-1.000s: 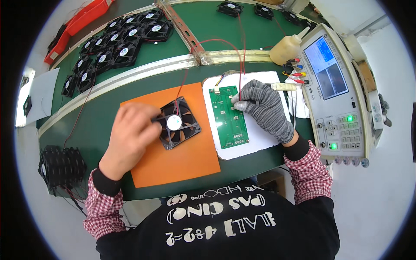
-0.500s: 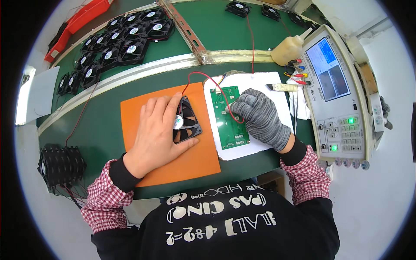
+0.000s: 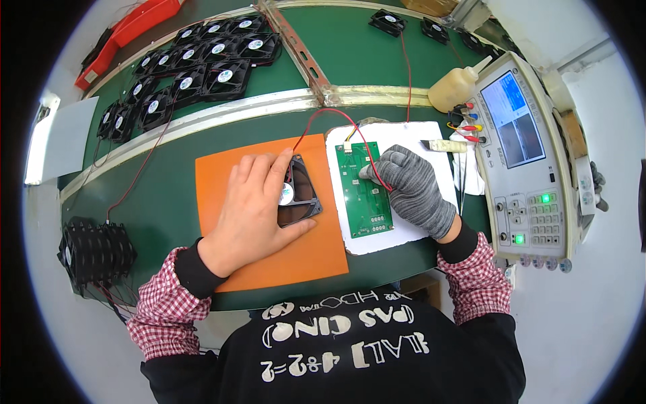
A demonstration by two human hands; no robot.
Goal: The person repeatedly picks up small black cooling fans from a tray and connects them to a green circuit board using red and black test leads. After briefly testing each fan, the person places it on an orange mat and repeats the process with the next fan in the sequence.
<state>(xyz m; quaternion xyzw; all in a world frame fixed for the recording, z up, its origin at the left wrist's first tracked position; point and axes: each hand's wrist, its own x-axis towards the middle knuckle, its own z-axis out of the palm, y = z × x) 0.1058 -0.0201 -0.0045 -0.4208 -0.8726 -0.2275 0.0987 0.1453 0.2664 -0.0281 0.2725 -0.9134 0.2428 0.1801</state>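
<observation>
A black square cooling fan (image 3: 301, 190) lies on an orange mat (image 3: 282, 264). Across its left part rests my bare left hand (image 3: 250, 202), fingers along the top and thumb at the lower edge, gripping it. The fan's blades look smeared. From the fan a red cable (image 3: 336, 112) loops up and over to my right hand (image 3: 417, 185), which wears a grey knitted glove. That hand is closed on the cable's end, fingertips down at a green circuit board (image 3: 360, 209). The cable's tip is hidden under the glove. The board lies on a white sheet (image 3: 420, 135).
A bench instrument (image 3: 515, 124) with a lit screen stands at right, clip leads at its side. Near it are a yellowish squeeze bottle (image 3: 454, 89) and a pale-handled tool (image 3: 447, 145). Several fans (image 3: 188, 82) sit behind a metal rail; more are stacked (image 3: 97, 252) at left.
The fan's blades stood out clearly before and are now a blur. The whole view has shifted slightly; both hands keep their places on the fan and over the board.
</observation>
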